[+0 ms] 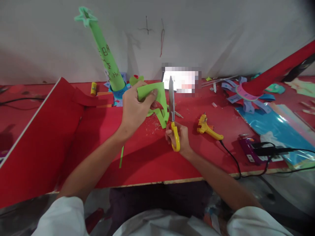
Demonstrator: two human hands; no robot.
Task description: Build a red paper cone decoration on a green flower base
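Between the thumb and fingers of my left hand (134,105) is a piece of green paper (157,93), partly cut, with an angled strip hanging at its lower right. My right hand (183,136) is closed round the yellow handles of a pair of scissors (171,105). The blades point up and look together, just right of the paper. Small paper scraps (154,127) lie on the red table (152,164) below. A thin green strip (121,157) rests near my left forearm.
A green paper tube (108,55) with a star on top stands behind my left hand. Rightward lie a yellow glue gun (208,127), a purple power strip (253,149) with cables, and blue sheets (278,127). A red board (41,141) stands at left; a lit phone (182,80) leans on the wall.
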